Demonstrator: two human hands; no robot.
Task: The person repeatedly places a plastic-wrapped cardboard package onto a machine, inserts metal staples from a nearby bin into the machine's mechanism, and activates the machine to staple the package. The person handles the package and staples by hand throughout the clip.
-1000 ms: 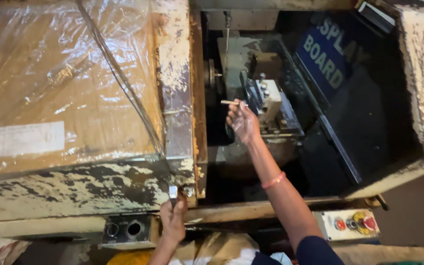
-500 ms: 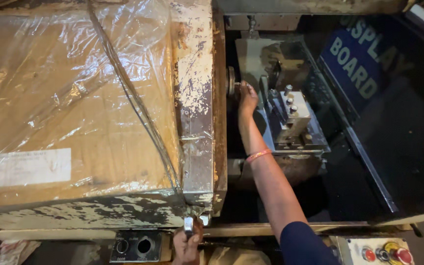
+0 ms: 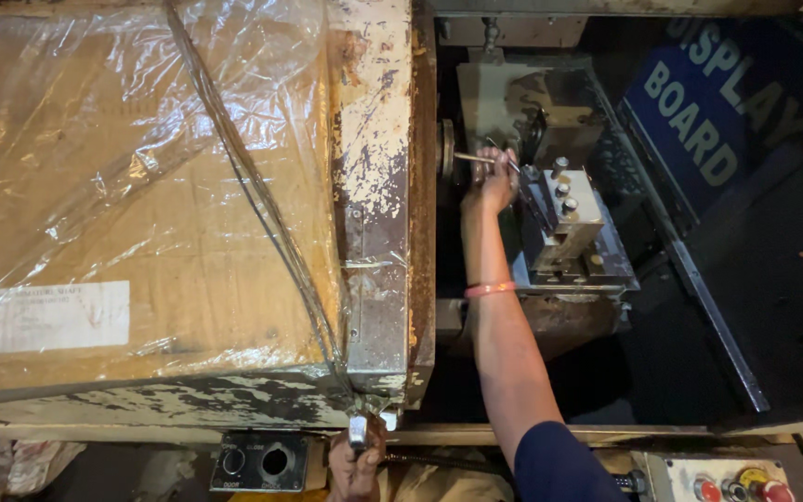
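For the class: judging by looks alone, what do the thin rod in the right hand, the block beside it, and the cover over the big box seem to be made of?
Thin rod held by the right hand: probably bare metal, pale and shiny. Block: likely steel, grey with a dull sheen and bolt heads on top. Cover: clear plastic film, wrinkled and glossy, over what looks like brown cardboard.

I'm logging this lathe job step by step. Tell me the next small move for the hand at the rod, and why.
Probably slide the thin metal rod further into the chuck. The right hand pinches its outer end, and most of the rod shows outside the chuck face. The left hand grips a small lever below.
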